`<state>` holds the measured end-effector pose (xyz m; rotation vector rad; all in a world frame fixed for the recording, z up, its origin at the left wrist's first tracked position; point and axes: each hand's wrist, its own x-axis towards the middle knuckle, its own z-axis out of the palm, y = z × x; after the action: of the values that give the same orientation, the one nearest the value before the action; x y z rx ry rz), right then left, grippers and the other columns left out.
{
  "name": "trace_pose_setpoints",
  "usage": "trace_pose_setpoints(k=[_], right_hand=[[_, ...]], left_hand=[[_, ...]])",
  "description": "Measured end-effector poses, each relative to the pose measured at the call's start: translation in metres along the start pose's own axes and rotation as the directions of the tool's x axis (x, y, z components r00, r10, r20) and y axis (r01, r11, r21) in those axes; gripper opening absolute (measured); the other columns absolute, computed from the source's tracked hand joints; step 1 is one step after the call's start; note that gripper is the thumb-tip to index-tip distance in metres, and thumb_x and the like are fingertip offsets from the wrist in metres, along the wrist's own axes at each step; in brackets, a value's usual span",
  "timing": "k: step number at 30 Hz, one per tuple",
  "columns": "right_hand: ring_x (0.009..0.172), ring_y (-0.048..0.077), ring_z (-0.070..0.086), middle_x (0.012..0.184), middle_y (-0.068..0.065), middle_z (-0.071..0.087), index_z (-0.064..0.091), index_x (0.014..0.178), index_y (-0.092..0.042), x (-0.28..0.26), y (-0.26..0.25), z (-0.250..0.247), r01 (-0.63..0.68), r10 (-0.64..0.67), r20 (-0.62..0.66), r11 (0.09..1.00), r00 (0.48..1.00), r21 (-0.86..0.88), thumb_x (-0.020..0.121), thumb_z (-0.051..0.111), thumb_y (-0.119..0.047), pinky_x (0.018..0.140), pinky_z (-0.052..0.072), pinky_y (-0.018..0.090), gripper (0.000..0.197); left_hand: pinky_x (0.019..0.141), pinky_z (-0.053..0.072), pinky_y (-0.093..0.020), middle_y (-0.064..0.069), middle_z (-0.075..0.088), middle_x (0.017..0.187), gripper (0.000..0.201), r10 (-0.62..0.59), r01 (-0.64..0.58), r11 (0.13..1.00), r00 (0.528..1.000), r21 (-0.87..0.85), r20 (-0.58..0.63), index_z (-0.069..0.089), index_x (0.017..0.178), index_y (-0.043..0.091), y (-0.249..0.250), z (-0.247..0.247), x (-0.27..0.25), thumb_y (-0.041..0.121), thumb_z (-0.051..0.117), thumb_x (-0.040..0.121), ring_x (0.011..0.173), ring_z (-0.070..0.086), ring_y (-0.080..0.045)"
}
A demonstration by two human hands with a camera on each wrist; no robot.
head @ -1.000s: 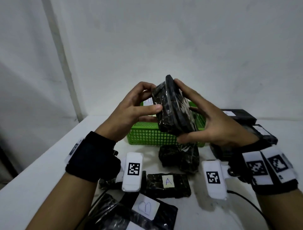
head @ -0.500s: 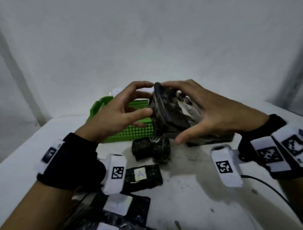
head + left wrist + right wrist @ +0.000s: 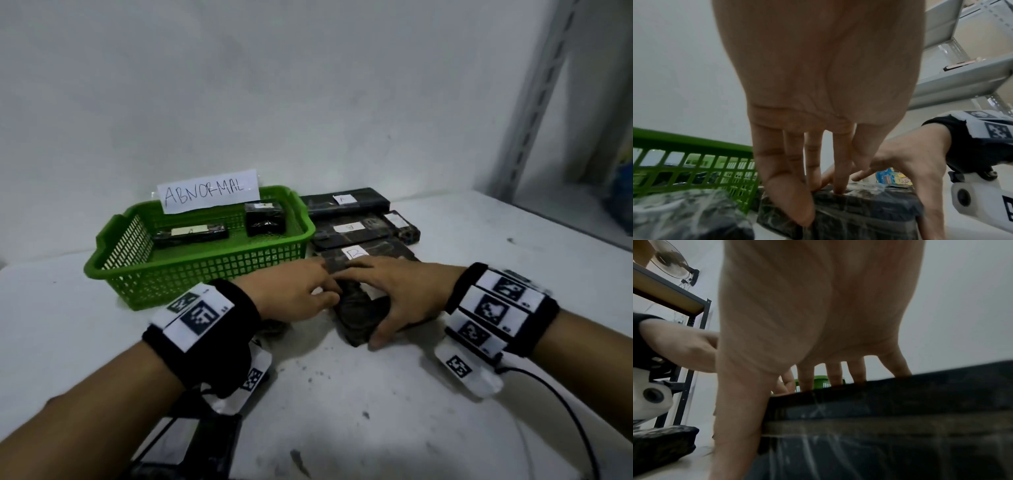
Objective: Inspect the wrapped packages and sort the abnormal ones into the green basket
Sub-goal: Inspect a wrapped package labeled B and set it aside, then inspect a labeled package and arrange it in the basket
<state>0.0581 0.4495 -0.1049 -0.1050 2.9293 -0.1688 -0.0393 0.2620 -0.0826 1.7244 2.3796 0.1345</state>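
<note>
Nearest, at six o'clock by the table's near edge, a dark wrapped bundle (image 3: 185,448) lay partly out of sight under the left forearm. Past it both hands met on one black wrapped package (image 3: 359,317) resting on the white table (image 3: 342,394). The right hand (image 3: 394,294) gripped it — thumb down the near side, fingers (image 3: 896,365) draped over the top. The left hand (image 3: 294,294) pinched its left end, thumb low and fingertips (image 3: 838,181) on the top edge. At eleven o'clock stood the green basket (image 3: 191,270), two wrapped packages (image 3: 190,234) inside, a paper sign (image 3: 209,192) reading ABNORMAL at its far rim. Just right of the basket, at one o'clock, more labelled packages (image 3: 346,204) lay in rows — the nearest touching the person's fingertips. A grey metal rack (image 3: 548,96) rose at two o'clock.
</note>
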Motion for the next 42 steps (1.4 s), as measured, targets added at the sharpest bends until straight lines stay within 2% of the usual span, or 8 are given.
trace_pose_setpoints(k=[7, 11, 18, 24, 29, 32, 37, 42], right_hand=[[0.155, 0.015, 0.005, 0.167, -0.011, 0.014, 0.017, 0.156, -0.047, -0.005, -0.023, -0.005, 0.049, -0.053, -0.063, 0.997, 0.997, -0.067, 0.069, 0.070, -0.078, 0.121, 0.011, 0.065, 0.107], [0.117, -0.005, 0.053, 0.127, -0.017, 0.059, 0.059, 0.133, -0.032, -0.005, -0.074, -0.021, 0.434, -0.383, -0.412, 0.900, 0.827, 0.035, 0.090, 0.066, -0.058, 0.100, 0.042, 0.019, 0.051], [0.092, -0.001, 0.058, 0.105, -0.018, 0.065, 0.056, 0.122, -0.041, 0.011, -0.194, 0.012, 0.660, -0.659, -0.024, 0.751, 0.751, 0.023, 0.085, 0.057, -0.073, 0.079, 0.047, 0.022, 0.049], [0.086, 0.001, 0.057, 0.095, -0.021, 0.060, 0.054, 0.117, -0.045, 0.034, -0.208, 0.012, 0.607, -0.606, -0.080, 0.794, 0.791, -0.013, 0.084, 0.044, -0.081, 0.076, 0.052, 0.032, 0.050], [0.079, -0.002, 0.056, 0.084, -0.022, 0.060, 0.049, 0.108, -0.045, 0.028, -0.215, 0.018, 0.549, -0.541, 0.103, 0.833, 0.835, -0.069, 0.064, 0.060, -0.090, 0.069, 0.049, 0.024, 0.064], [0.074, -0.001, 0.056, 0.080, -0.023, 0.061, 0.049, 0.100, -0.039, 0.027, -0.218, 0.023, 0.553, -0.553, 0.115, 0.833, 0.825, 0.033, 0.066, 0.073, -0.077, 0.062, 0.044, 0.021, 0.057], [0.070, 0.007, 0.060, 0.086, -0.017, 0.059, 0.053, 0.100, -0.044, 0.031, -0.208, -0.017, 0.527, -0.514, -0.118, 0.818, 0.850, 0.232, 0.072, 0.079, -0.055, 0.062, 0.047, 0.020, 0.040], [0.085, 0.014, 0.070, 0.106, -0.013, 0.062, 0.061, 0.111, -0.038, 0.050, -0.187, -0.078, 0.606, -0.304, -0.629, 0.718, 0.716, 0.343, 0.066, 0.081, -0.048, 0.084, 0.059, 0.043, 0.050]], left_hand=[[0.074, 0.043, -0.015, 0.008, 0.068, 0.113, 0.033, -0.128, 0.120, 0.987, 0.989, -0.102, -0.075, 0.062, 0.130, 0.028, -0.015, -0.012, -0.043, 0.039, 0.053, 0.100, 0.095, 0.059, -0.007], [0.062, 0.046, -0.014, 0.012, 0.073, 0.082, 0.024, -0.202, 0.153, 0.958, 0.961, -0.244, -0.189, 0.068, 0.117, 0.029, -0.027, -0.018, -0.113, 0.038, 0.055, 0.099, 0.075, 0.065, 0.003], [0.064, 0.043, -0.010, 0.015, 0.069, 0.085, 0.024, -0.377, 0.309, 0.904, 0.902, -0.296, -0.210, 0.068, 0.110, 0.033, -0.028, 0.022, -0.247, 0.045, 0.065, 0.089, 0.080, 0.063, -0.002], [0.064, 0.040, -0.006, 0.016, 0.065, 0.097, 0.040, -0.464, 0.365, 0.872, 0.830, -0.326, -0.310, 0.066, 0.111, 0.037, -0.050, 0.039, -0.285, 0.061, 0.059, 0.081, 0.088, 0.060, -0.007], [0.076, 0.043, -0.010, 0.030, 0.046, 0.116, 0.064, -0.524, 0.513, 0.838, 0.852, -0.188, -0.013, 0.049, 0.129, 0.045, -0.055, 0.048, -0.287, 0.065, 0.072, 0.072, 0.097, 0.057, 0.000], [0.075, 0.042, -0.009, 0.024, 0.049, 0.112, 0.057, -0.544, 0.530, 0.829, 0.838, -0.177, -0.042, 0.050, 0.118, 0.040, -0.052, 0.049, -0.288, 0.053, 0.080, 0.072, 0.091, 0.056, 0.003], [0.070, 0.058, -0.038, 0.013, 0.052, 0.097, 0.056, -0.538, 0.324, 0.808, 0.746, -0.492, -0.393, 0.048, 0.100, 0.040, -0.063, 0.016, -0.292, 0.052, 0.084, 0.059, 0.077, 0.064, -0.013], [0.070, 0.057, -0.024, 0.000, 0.063, 0.103, 0.059, -0.587, -0.103, 0.646, 0.566, -0.756, -0.579, 0.050, 0.125, 0.017, -0.084, -0.027, -0.259, 0.022, 0.081, 0.075, 0.086, 0.068, -0.008]])
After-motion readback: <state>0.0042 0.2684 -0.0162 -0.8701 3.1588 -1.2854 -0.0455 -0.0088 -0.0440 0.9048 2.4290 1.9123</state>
